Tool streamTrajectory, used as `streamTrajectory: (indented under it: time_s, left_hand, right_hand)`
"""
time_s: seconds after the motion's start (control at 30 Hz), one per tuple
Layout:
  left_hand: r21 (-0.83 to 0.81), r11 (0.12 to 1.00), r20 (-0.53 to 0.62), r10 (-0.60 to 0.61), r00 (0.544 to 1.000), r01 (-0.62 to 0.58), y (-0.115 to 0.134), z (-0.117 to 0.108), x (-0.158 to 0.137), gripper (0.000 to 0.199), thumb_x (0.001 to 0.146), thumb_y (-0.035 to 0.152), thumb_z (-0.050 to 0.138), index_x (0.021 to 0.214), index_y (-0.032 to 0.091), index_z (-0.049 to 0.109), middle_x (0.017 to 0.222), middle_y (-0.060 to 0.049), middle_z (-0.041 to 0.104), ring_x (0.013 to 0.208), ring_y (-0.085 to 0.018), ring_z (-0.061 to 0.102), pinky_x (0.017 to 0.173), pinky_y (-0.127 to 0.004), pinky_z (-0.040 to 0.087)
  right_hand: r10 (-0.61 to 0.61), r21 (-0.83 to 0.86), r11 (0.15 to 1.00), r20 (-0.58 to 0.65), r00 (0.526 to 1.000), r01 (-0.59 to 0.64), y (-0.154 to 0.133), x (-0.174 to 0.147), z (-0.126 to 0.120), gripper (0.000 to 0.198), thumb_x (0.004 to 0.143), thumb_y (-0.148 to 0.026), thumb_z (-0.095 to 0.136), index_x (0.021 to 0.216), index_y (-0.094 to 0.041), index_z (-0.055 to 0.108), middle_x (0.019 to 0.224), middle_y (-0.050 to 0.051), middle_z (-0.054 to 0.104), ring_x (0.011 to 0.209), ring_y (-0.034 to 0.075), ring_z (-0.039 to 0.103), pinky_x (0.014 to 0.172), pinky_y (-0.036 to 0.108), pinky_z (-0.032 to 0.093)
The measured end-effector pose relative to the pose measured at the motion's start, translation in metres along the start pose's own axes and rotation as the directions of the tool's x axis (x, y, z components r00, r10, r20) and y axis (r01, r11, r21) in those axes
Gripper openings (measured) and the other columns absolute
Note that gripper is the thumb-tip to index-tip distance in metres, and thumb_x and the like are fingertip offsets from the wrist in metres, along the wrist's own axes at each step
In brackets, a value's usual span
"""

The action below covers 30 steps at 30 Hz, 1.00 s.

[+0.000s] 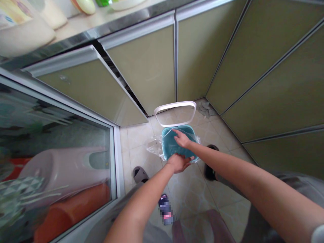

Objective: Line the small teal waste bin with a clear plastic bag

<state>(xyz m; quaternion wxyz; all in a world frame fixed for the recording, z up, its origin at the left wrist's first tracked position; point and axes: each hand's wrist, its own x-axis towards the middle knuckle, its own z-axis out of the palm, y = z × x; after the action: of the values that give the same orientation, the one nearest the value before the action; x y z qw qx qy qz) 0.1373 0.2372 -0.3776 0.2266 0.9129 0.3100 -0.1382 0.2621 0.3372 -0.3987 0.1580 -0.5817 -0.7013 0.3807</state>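
A teal trash bin [168,145] stands on the tiled floor, with a clear plastic bag [155,147] draped over its rim and spilling out at both sides. My left hand [178,162] lies at the near rim, fingers stretched to the right along the bag's edge. Over the bin's opening, my right hand [181,137] reaches in with fingers extended, touching or nearly touching the thin film. A white rim ring [175,105] is raised on the far side of the bin. The film is too clear to trace fully between my fingers.
Olive cabinet doors [149,67] enclose the far side and right; one door [83,87] hangs ajar. A glass sliding door [115,162] is at left. On the floor lie a phone-like object [165,209], blurred, and a grey cloth [206,108]. A counter edge [121,22] runs above.
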Motion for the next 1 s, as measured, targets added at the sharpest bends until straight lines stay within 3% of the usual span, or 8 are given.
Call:
streamTrajectory:
  time_s: [0.17, 0.43, 0.57, 0.67, 0.73, 0.87, 1.0]
  left_hand:
    - [-0.016, 0.999, 0.043, -0.028, 0.999, 0.029, 0.001, -0.008, -0.002, 0.057, 0.107, 0.054, 0.024, 0.161, 0.039, 0.038, 0.113, -0.01, 0.076, 0.094, -0.028, 0.073, 0.084, -0.039, 0.053]
    - [-0.096, 0.994, 0.013, -0.043, 0.999, 0.044, 0.003, -0.012, -0.005, 0.058, 0.106, 0.055, 0.025, 0.158, 0.037, 0.043, 0.115, -0.011, 0.076, 0.096, -0.03, 0.073, 0.082, -0.042, 0.054]
    - [-0.077, 0.992, -0.153, -0.107, 0.982, 0.097, -0.006, -0.03, -0.008, 0.054, 0.108, 0.046, 0.027, 0.132, 0.023, 0.069, 0.113, -0.014, 0.074, 0.108, -0.03, 0.067, 0.095, -0.045, 0.051]
    - [0.043, 0.977, -0.228, -0.192, 0.955, 0.207, -0.025, -0.049, -0.01, 0.037, 0.103, 0.033, 0.042, 0.113, 0.017, 0.074, 0.118, -0.016, 0.07, 0.123, -0.032, 0.059, 0.109, -0.048, 0.043]
    - [0.092, 0.949, -0.243, -0.271, 0.931, 0.301, -0.042, -0.058, -0.012, 0.033, 0.096, 0.027, 0.052, 0.119, 0.015, 0.072, 0.137, -0.018, 0.062, 0.139, -0.035, 0.048, 0.119, -0.051, 0.034]
    - [0.086, 0.884, -0.246, -0.428, 0.87, 0.459, -0.073, -0.06, -0.018, 0.056, 0.09, 0.025, 0.059, 0.145, 0.014, 0.056, 0.164, -0.018, 0.038, 0.155, -0.037, 0.026, 0.127, -0.054, 0.018]
    - [0.011, 0.864, -0.293, -0.479, 0.827, 0.504, -0.091, -0.054, -0.023, 0.062, 0.093, 0.027, 0.055, 0.154, 0.017, 0.046, 0.169, -0.014, 0.03, 0.156, -0.036, 0.024, 0.127, -0.054, 0.019]
  right_hand:
    - [-0.136, -0.185, 0.973, 0.033, 0.99, 0.14, 0.004, 0.016, -0.023, 0.059, 0.093, -0.012, 0.046, 0.151, -0.017, 0.052, 0.151, 0.012, 0.057, 0.138, 0.024, 0.053, 0.118, 0.038, 0.04]
    - [-0.168, -0.462, 0.853, 0.201, 0.965, 0.244, -0.003, 0.007, -0.069, 0.053, 0.095, -0.014, 0.047, 0.145, -0.02, 0.06, 0.142, 0.012, 0.064, 0.129, 0.025, 0.06, 0.108, 0.034, 0.046]
    - [-0.227, -0.532, 0.776, 0.265, 0.937, 0.338, -0.005, -0.011, -0.088, 0.041, 0.096, -0.016, 0.049, 0.13, -0.022, 0.07, 0.133, 0.013, 0.069, 0.122, 0.026, 0.062, 0.103, 0.034, 0.046]
    - [-0.269, -0.577, 0.709, 0.31, 0.912, 0.405, 0.0, -0.025, -0.097, 0.034, 0.095, -0.017, 0.053, 0.123, -0.02, 0.073, 0.129, 0.015, 0.069, 0.123, 0.028, 0.06, 0.106, 0.038, 0.042]
    - [-0.294, -0.617, 0.66, 0.314, 0.903, 0.429, 0.006, -0.032, -0.101, 0.031, 0.095, -0.017, 0.054, 0.118, -0.018, 0.074, 0.132, 0.017, 0.067, 0.127, 0.03, 0.056, 0.109, 0.043, 0.039]
    - [-0.305, -0.701, 0.6, 0.246, 0.92, 0.386, 0.021, -0.04, -0.106, 0.034, 0.093, -0.016, 0.056, 0.123, -0.016, 0.073, 0.151, 0.02, 0.052, 0.14, 0.034, 0.043, 0.114, 0.051, 0.031]
    - [-0.221, -0.701, 0.668, 0.133, 0.966, 0.249, 0.034, -0.041, -0.107, 0.045, 0.097, -0.019, 0.052, 0.139, -0.017, 0.066, 0.156, 0.02, 0.047, 0.138, 0.035, 0.044, 0.113, 0.051, 0.034]
